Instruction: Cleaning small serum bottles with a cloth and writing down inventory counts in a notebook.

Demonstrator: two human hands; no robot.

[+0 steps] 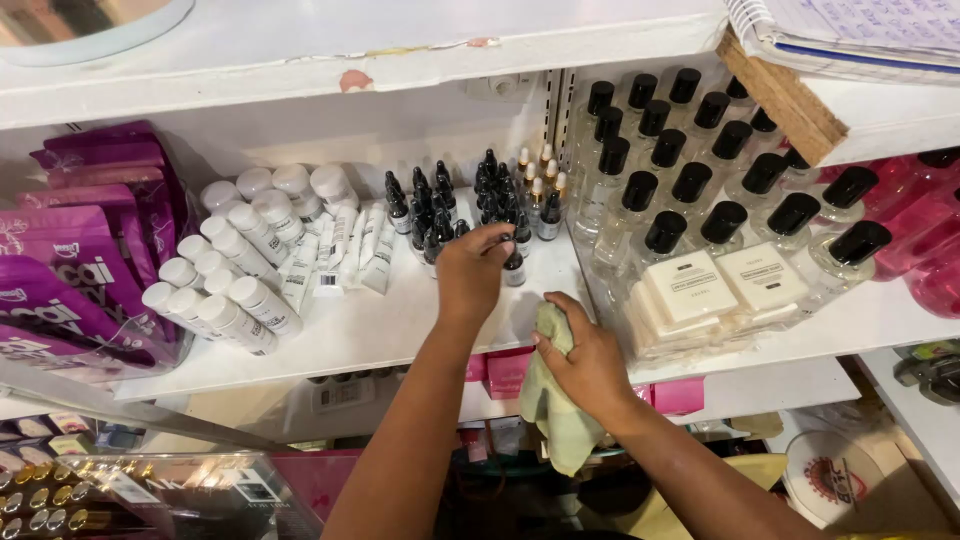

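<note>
On the white shelf [380, 330], her left hand [470, 275] pinches a small dark glass dropper bottle [513, 268], while the right hand [590, 365] clutches a pale green cloth [555, 410].

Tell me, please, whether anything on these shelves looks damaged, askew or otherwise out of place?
The paint on the upper shelf edge is chipped, baring reddish patches. A wooden block juts slantwise over the clear black-capped bottles. The white tubes lie loosely rather than standing. Otherwise the rows look orderly.
</note>
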